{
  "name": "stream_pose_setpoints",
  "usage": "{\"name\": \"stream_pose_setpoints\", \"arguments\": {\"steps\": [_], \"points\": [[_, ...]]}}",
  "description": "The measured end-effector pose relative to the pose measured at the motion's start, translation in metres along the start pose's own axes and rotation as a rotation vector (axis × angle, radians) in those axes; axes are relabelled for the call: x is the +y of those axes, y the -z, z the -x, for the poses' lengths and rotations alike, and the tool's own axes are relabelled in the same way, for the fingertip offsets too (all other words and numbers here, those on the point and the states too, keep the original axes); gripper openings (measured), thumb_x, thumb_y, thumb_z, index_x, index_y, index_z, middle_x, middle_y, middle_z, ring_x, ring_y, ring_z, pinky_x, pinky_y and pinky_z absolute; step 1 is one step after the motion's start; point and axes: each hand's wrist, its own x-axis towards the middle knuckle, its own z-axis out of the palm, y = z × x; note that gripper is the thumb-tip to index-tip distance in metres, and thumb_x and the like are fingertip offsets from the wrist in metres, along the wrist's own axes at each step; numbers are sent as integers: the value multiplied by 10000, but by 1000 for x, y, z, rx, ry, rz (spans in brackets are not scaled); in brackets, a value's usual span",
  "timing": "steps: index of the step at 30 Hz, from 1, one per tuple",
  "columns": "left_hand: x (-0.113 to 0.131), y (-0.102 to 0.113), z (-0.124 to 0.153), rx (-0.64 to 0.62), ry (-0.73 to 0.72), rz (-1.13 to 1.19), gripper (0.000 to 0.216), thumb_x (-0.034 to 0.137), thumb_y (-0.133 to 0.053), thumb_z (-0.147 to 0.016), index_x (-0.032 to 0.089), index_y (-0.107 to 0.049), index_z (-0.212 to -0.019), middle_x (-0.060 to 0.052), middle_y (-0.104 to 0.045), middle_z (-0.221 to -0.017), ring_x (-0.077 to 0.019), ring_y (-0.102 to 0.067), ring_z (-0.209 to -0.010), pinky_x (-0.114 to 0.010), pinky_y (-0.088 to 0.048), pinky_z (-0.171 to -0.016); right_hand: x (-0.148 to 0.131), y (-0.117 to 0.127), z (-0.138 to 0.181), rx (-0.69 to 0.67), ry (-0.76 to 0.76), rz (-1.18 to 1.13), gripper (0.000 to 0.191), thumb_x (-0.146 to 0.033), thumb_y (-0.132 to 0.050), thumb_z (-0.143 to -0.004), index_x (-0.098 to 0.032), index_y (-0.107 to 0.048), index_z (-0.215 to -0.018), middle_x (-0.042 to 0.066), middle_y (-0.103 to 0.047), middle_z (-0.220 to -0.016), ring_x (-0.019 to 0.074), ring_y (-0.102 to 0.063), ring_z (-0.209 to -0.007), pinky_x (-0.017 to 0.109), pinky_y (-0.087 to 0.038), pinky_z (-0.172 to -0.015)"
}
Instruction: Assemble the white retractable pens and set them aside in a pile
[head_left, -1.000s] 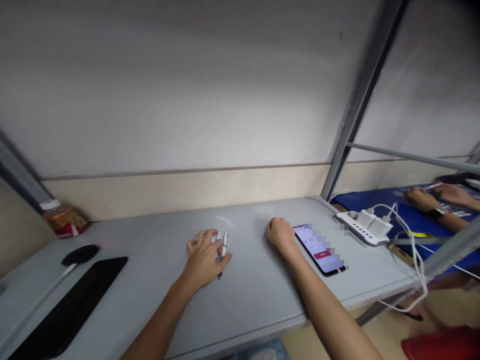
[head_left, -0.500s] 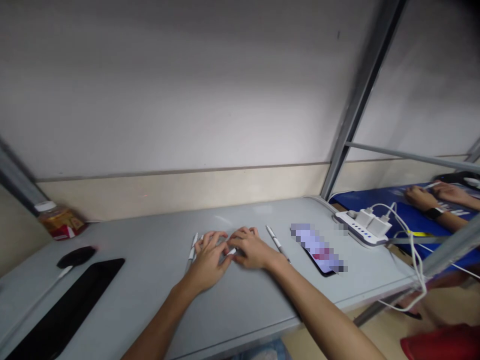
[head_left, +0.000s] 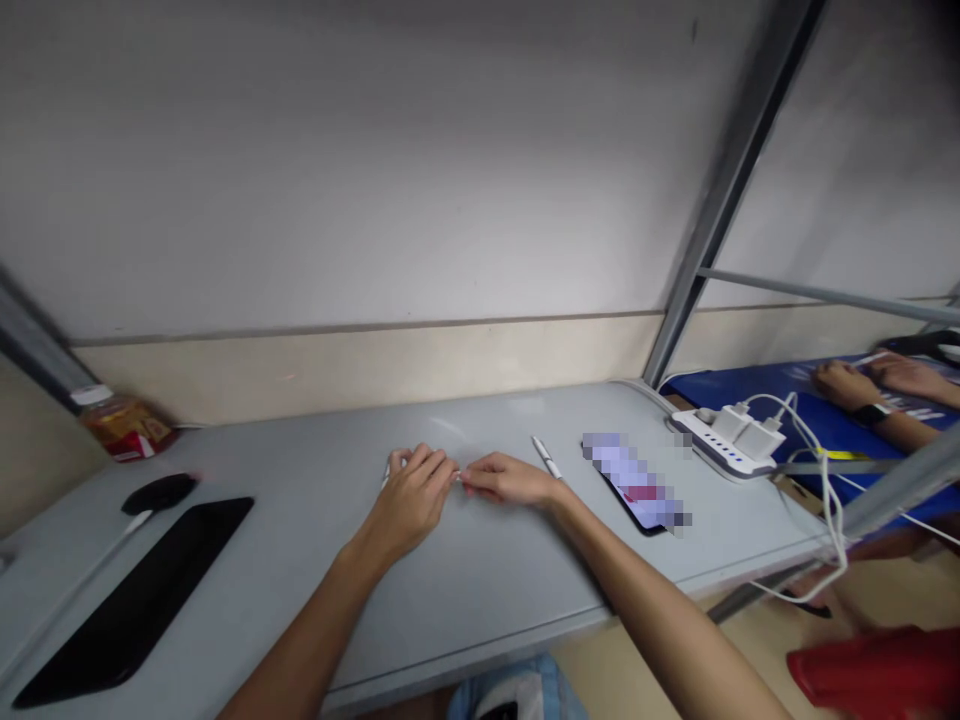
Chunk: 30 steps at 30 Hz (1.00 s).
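Observation:
My left hand (head_left: 415,497) is curled, palm down, around a slim white pen (head_left: 457,478), most of which its fingers hide. My right hand (head_left: 508,480) pinches the small end showing between the two hands, with thumb and forefinger pressed together. Beyond the left fingers, a bit of another white pen (head_left: 386,474) shows on the desk, mostly covered by that hand. A white pen with a dark grip (head_left: 547,457) lies by itself just past my right wrist.
On the grey desk (head_left: 465,590), a phone (head_left: 637,490) and a white power strip (head_left: 724,445) with cables are at right. A black slab (head_left: 142,595), a black disc (head_left: 159,493) and a bottle (head_left: 127,425) sit left. Another person's hands (head_left: 847,385) rest on a blue surface (head_left: 780,385).
My right hand has turned from palm-down with bent fingers to a pinch at the pen's end. My left fingers have drawn closer together. The view has shifted slightly.

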Motion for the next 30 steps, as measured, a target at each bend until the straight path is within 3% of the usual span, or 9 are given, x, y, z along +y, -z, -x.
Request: {"name": "stream_pose_setpoints", "arguments": {"steps": [3, 6, 10, 14, 17, 20, 25, 30], "points": [[-3, -2, 0, -15, -5, 15, 276, 156, -324, -920, 200, -569, -801, -53, -613, -806, -212, -484, -863, -388, -296, -800, 2, -4, -1, -6, 28, 45, 428, -494, -343, -950, -169, -569, -788, -52, -393, -546, 96, -344, -492, 213, -312, -502], [-11, -8, 2, -36, 39, 89, 263, 139, -354, -886, 204, -556, -731, -43, -606, -738, -207, -491, -832, -376, -303, -783, 1, -14, -2, 146, 162, 377, 417, -409, -300, -988, -168, -594, -814, 14, -589, -714, 129, -503, -651, 238, -392, -678], [-17, -15, 4, -39, 97, 139, 307, 201, -316, -916, 207, -579, -760, -50, -632, -782, -211, -509, -849, -377, -314, -799, -2, -24, -4, 256, 74, 855, 420, -425, -293, -991, -160, -617, -980, 108, -675, -778, 210, -600, -706, 295, -396, -686], [-15, -20, 2, -47, 175, 142, 368, 261, -267, -953, 212, -569, -748, -38, -637, -784, -205, -529, -836, -376, -321, -804, -4, -25, -6, 258, 79, 1055, 382, -407, -284, -1000, -175, -578, -1070, 128, -695, -865, 228, -637, -767, 319, -404, -729], [-11, -21, 0, -33, 208, 124, 355, 273, -263, -963, 210, -568, -791, -43, -640, -825, -204, -537, -858, -375, -323, -806, -6, -26, -7, 311, 108, 1127, 261, -286, -321, -999, -199, -545, -1101, 100, -674, -983, 212, -629, -840, 334, -394, -797], [-6, -18, 0, -23, 203, 119, 357, 294, -249, -972, 208, -570, -842, -49, -644, -878, -215, -533, -913, -386, -322, -836, -7, -28, -7, 357, 63, 1099, 232, -220, -331, -984, -205, -516, -1123, 73, -651, -980, 202, -614, -807, 319, -397, -748], [-3, -16, 1, -38, 175, 115, 280, 292, -295, -963, 215, -555, -1028, -73, -633, -1027, -227, -522, -999, -393, -316, -875, -9, -29, -2, 426, 68, 1069, 310, -399, -347, -977, -215, -495, -1178, 89, -599, -1027, 235, -559, -893, 356, -381, -789], [-6, -18, 1, -38, 167, 106, 282, 269, -250, -976, 211, -521, -1026, -66, -624, -968, -214, -538, -934, -382, -317, -844, -8, -28, -2, 445, 74, 1105, 352, -373, -281, -996, -211, -522, -1193, 112, -552, -1048, 251, -483, -960, 386, -345, -812]]}}
